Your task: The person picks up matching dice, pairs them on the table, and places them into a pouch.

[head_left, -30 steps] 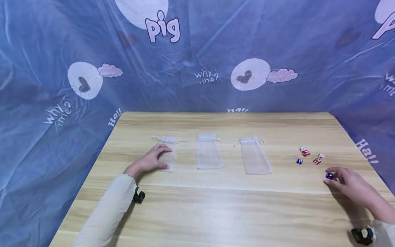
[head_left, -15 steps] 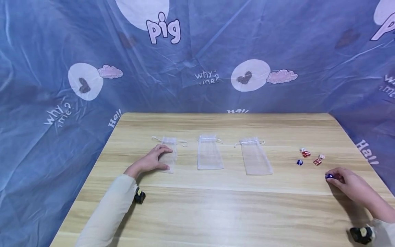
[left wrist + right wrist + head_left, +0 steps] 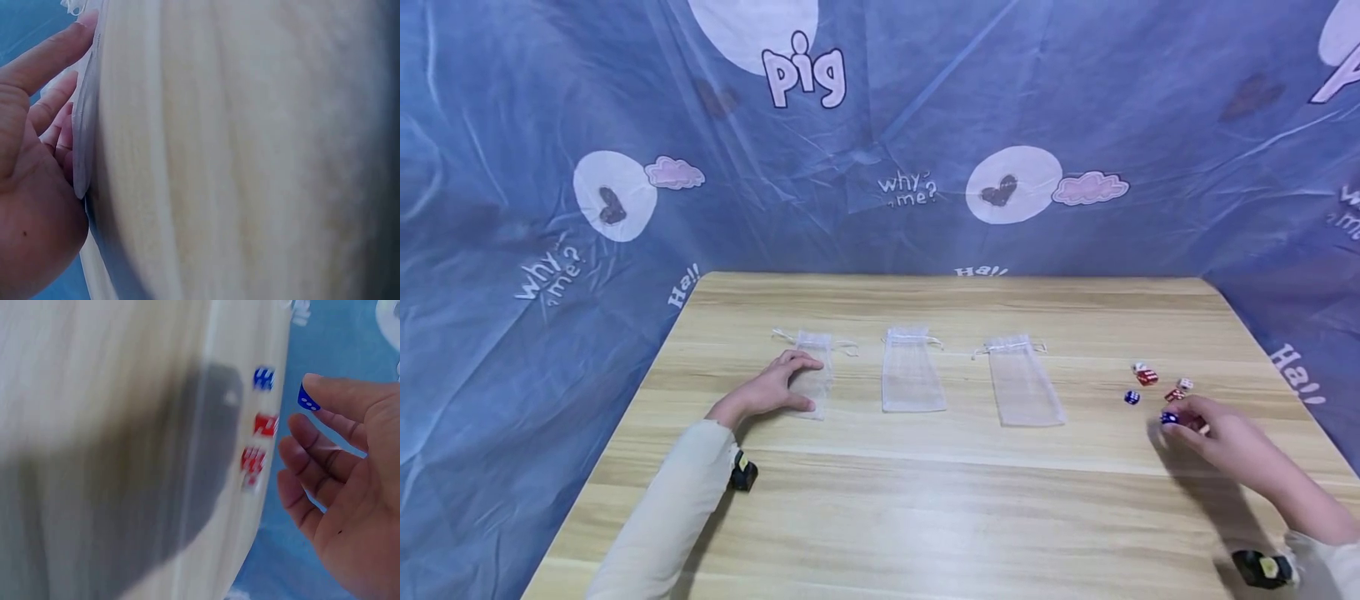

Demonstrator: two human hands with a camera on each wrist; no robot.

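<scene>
My left hand (image 3: 766,389) rests on the leftmost white mesh drawstring bag (image 3: 811,385), thumb and fingers spread across it; the left wrist view shows the bag (image 3: 87,125) beside the fingertips. At the right, my right hand (image 3: 1228,442) pinches a blue die (image 3: 1168,418) between thumb and fingertip. That die (image 3: 307,400) is held above the table, with the other fingers loosely bent. Just beyond this hand lie another blue die (image 3: 1132,397), two red dice (image 3: 1147,377) and two white dice (image 3: 1185,383).
Two more mesh drawstring bags lie flat in a row, one in the middle (image 3: 913,375) and one to its right (image 3: 1025,387). The wooden table (image 3: 925,500) ends at a blue patterned cloth (image 3: 850,217) behind and at both sides.
My right hand has closed its pinch on the blue die, lifted it and moved left and slightly away from me, nearer the loose dice. My left hand stays on the bag.
</scene>
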